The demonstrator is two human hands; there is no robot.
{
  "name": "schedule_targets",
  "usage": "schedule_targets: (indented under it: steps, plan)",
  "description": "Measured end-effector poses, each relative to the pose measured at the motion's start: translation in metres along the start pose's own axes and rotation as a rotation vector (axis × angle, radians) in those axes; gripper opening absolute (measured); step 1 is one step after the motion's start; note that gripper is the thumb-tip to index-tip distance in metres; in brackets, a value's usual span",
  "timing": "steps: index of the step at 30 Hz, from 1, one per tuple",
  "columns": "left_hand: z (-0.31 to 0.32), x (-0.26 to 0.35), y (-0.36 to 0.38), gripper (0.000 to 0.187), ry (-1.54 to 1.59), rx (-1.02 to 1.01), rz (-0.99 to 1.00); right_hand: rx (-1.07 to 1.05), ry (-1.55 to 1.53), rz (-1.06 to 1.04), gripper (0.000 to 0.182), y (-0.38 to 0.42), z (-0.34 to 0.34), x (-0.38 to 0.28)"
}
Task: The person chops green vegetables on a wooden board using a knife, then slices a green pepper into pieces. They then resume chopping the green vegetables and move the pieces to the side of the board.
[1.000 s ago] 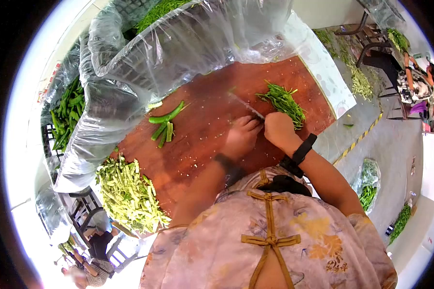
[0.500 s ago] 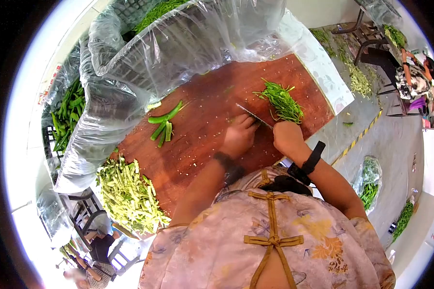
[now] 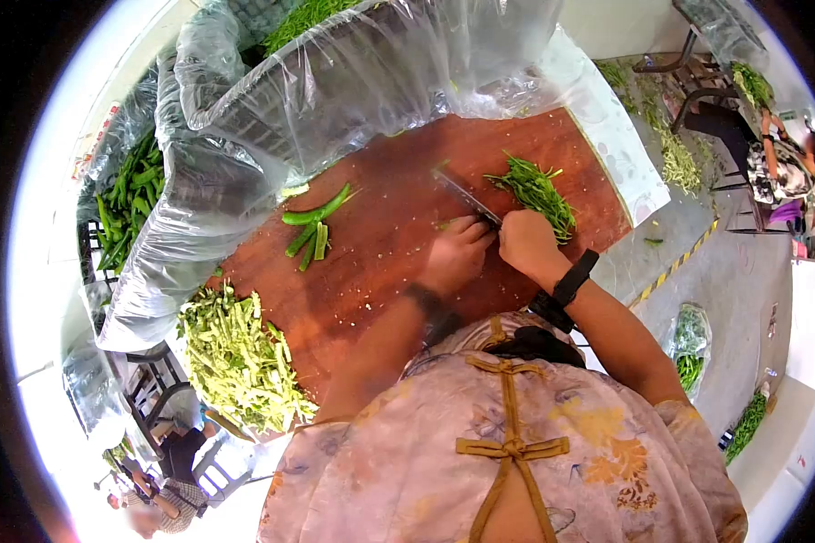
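A knife (image 3: 466,196) is in my right hand (image 3: 529,242), its blade pointing up and left over the red-brown board (image 3: 380,199). My left hand (image 3: 459,253) is beside the blade, fingers bent down on the board; what lies beneath them is hidden. Just above my right hand lies a pile of green shreds (image 3: 536,192). Several green pepper pieces (image 3: 317,220) rest on the board's left part. Pale green cut pieces (image 3: 244,362) are heaped at its lower left corner.
Plastic-lined crates (image 3: 335,90) border the board's far side. Green peppers (image 3: 131,199) fill a crate at the left. A bag of greens (image 3: 690,348) stands on the floor at right. One person (image 3: 779,163) is at the upper right, another (image 3: 167,498) at the lower left.
My right hand has moved slightly left with the knife, closer to my left hand. The whole view has shifted a little.
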State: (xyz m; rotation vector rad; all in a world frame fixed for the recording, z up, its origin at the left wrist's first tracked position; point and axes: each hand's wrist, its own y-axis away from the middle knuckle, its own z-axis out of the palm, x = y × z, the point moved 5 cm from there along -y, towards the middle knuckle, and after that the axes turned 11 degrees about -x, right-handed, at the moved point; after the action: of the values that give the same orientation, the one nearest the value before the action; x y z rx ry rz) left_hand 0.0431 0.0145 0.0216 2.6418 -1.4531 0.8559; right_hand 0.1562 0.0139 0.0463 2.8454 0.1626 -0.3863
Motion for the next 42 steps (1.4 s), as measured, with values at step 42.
schedule_targets:
  steps: [42]
  plan:
    - [0.000, 0.000, 0.006, 0.031, 0.006, 0.014, 0.015, -0.088, 0.080, -0.062, 0.009, 0.029, -0.001, 0.021]
